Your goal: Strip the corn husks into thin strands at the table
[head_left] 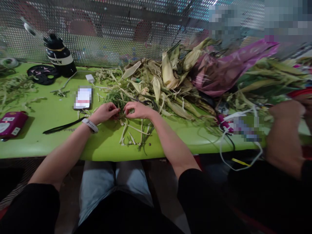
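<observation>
My left hand (pixel 106 112), with a pale band on its wrist, is closed with thumb and fingers pinched together. Close beside it, my right hand (pixel 136 110) has its fingers curled in a pinch too. What either pinch holds is too small to make out. Right behind both hands lies a tuft of thin green strands (pixel 116 98). Strips of pale husk (pixel 131 138) are scattered on the green tabletop (pixel 102 151) just in front of them. A dark looped tool, perhaps scissors, (pixel 151 103) lies partly among the husks behind my right wrist.
Corn husks (pixel 168 73) are heaped behind and right, beside a pink plastic bag (pixel 219 73). Leftward are a phone (pixel 83 98), black strap (pixel 63 126), dark bottle (pixel 60 57), black mask (pixel 42 74) and magenta box (pixel 13 125). Another person's arm (pixel 284 133) and white cable (pixel 221 151) are at right.
</observation>
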`<move>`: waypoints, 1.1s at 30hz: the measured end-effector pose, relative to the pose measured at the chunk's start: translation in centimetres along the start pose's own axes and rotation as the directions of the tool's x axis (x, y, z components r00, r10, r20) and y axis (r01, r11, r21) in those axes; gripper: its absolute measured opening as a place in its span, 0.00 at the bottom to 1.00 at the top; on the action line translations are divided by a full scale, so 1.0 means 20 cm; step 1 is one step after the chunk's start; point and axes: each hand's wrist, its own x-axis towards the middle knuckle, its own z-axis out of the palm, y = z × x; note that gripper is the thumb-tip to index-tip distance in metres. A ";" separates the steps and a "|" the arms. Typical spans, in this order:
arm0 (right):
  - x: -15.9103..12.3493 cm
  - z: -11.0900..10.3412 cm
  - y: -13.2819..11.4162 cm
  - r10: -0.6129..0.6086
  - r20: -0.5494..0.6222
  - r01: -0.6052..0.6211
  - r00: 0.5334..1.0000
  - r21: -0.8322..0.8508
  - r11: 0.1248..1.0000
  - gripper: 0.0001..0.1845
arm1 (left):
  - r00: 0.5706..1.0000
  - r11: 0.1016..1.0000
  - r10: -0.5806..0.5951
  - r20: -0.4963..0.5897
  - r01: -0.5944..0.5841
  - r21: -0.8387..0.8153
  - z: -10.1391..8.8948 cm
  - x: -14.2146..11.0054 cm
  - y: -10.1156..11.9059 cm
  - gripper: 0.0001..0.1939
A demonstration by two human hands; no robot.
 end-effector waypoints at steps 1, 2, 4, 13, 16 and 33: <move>0.00 0.00 0.00 0.000 0.002 0.000 1.000 0.000 1.000 0.04 | 0.999 0.999 0.032 0.015 -0.033 0.020 -0.01 -0.01 0.01 0.15; 0.00 0.00 0.00 -0.001 0.004 0.001 1.000 0.002 1.000 0.04 | 0.997 0.996 0.072 0.033 -0.073 0.049 -0.01 -0.01 0.01 0.16; 0.00 0.01 0.00 -0.004 0.008 0.004 1.000 0.006 1.000 0.04 | 0.986 0.978 0.155 0.054 -0.161 0.132 -0.02 -0.02 0.03 0.17; 0.00 0.00 -0.01 0.002 0.017 -0.002 1.000 -0.001 1.000 0.04 | 0.962 0.936 0.222 0.157 -0.255 0.243 -0.04 -0.06 0.08 0.21; 0.00 0.01 -0.01 -0.003 0.013 0.003 1.000 0.002 1.000 0.04 | 0.954 0.911 0.239 0.179 -0.285 0.299 -0.03 -0.05 0.07 0.22; 0.01 0.02 0.01 -0.008 0.016 0.008 1.000 0.005 1.000 0.05 | 0.932 0.847 0.349 0.096 -0.357 0.393 -0.01 -0.04 0.06 0.10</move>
